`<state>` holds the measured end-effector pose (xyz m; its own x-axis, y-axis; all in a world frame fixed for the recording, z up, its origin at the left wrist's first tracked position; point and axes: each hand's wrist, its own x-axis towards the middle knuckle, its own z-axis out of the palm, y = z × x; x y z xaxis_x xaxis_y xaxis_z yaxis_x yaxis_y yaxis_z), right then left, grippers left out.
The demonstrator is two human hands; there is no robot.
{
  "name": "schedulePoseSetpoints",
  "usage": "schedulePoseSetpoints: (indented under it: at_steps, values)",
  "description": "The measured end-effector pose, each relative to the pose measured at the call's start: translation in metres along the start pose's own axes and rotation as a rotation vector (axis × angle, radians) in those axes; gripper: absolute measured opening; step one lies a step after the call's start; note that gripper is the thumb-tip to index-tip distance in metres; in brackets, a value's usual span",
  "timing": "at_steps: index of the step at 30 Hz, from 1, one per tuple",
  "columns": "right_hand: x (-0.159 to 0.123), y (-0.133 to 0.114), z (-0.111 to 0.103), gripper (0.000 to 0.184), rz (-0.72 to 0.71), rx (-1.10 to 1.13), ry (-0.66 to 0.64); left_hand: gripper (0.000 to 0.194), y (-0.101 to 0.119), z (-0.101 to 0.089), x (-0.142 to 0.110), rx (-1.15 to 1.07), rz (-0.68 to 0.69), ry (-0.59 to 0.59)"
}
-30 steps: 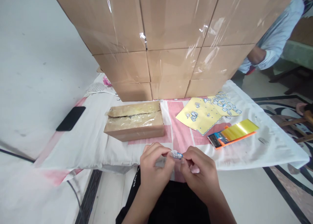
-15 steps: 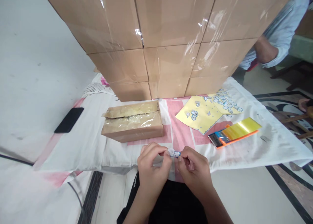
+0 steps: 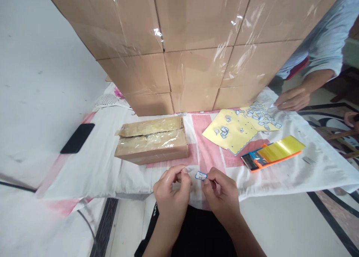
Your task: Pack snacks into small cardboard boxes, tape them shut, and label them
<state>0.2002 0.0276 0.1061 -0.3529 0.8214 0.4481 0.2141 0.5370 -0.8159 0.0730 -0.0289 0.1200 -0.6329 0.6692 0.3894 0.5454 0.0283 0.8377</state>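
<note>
My right hand (image 3: 221,186) pinches a small white label (image 3: 200,176) with a blue border and dark marks on it. Close beside it, my left hand (image 3: 172,186) is closed in a pinch on a pale scrap of paper (image 3: 189,169). A narrow gap separates the scrap from the label. Both hands are over the front edge of the cloth-covered table (image 3: 95,175). Beyond them lies a yellow sheet (image 3: 232,137) bearing several similar blue-edged labels, some in a cluster on its right part.
A taped cardboard box (image 3: 151,152) stands ahead of my left hand, before a tall stack of wrapped cartons (image 3: 196,70). An orange-and-yellow packet (image 3: 272,154) lies right, a black phone (image 3: 77,138) left. Another person's hand (image 3: 294,98) reaches in at the table's right edge.
The scrap in my left hand has come apart from the label in my right hand, and my left hand has shifted slightly left. The other person's hand has come to the table edge.
</note>
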Motion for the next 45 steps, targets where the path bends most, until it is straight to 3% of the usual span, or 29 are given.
schedulePoseSetpoints:
  at_steps: [7,11,13,16,19,22,25,27,30,32,34,37,40,42,45]
  values:
    - [0.006,0.024,-0.015,0.021,0.128,-0.124,-0.031,0.012,-0.009,-0.01,0.01,-0.168,-0.165,0.031]
    - [0.044,0.047,-0.044,0.022,0.236,-0.325,-0.128,0.016,-0.016,-0.016,0.014,-0.221,-0.136,-0.053]
    - [0.078,0.058,-0.056,0.024,0.268,-0.514,-0.262,0.014,-0.019,-0.015,0.014,-0.231,-0.124,-0.055]
    - [0.13,0.074,-0.062,0.028,0.32,-0.86,-0.61,0.007,-0.019,-0.011,0.013,-0.235,-0.147,-0.024]
    - [0.163,0.085,-0.057,0.023,0.407,-1.033,-0.768,0.018,-0.018,-0.009,0.011,-0.236,-0.187,-0.018]
    - [0.174,0.088,-0.05,0.021,0.453,-1.149,-0.738,0.021,-0.018,-0.011,0.011,-0.221,-0.204,-0.042]
    - [0.173,0.082,-0.05,0.036,0.434,-1.234,-0.619,0.023,-0.018,-0.015,0.013,-0.226,-0.19,-0.053]
    - [0.167,0.074,-0.051,0.036,0.402,-1.259,-0.542,0.027,-0.019,-0.017,0.013,-0.239,-0.2,-0.037]
    - [0.146,0.057,-0.048,0.031,0.32,-1.134,-0.384,0.033,-0.024,-0.02,0.011,-0.257,-0.246,-0.03]
    - [0.122,0.044,-0.039,0.028,0.212,-0.811,-0.334,0.034,-0.028,-0.021,0.011,-0.26,-0.258,-0.063]
    - [0.095,0.03,-0.025,0.025,0.128,-0.353,-0.391,0.035,-0.032,-0.023,0.011,-0.255,-0.244,-0.108]
    - [0.063,0.014,-0.002,0.023,0.171,0.127,-0.504,0.034,-0.035,-0.023,0.013,-0.216,-0.191,-0.195]
    - [0.049,0.006,0.009,0.017,0.167,0.23,-0.553,0.034,-0.034,-0.021,0.012,-0.127,-0.091,-0.278]
    - [0.05,0.008,0.009,0.017,0.112,0.215,-0.535,0.039,-0.034,-0.02,0.01,-0.012,-0.049,-0.259]
    - [0.067,0.022,0.003,0.02,0.101,0.249,-0.411,0.041,-0.043,-0.026,0.015,0.212,-0.076,-0.013]
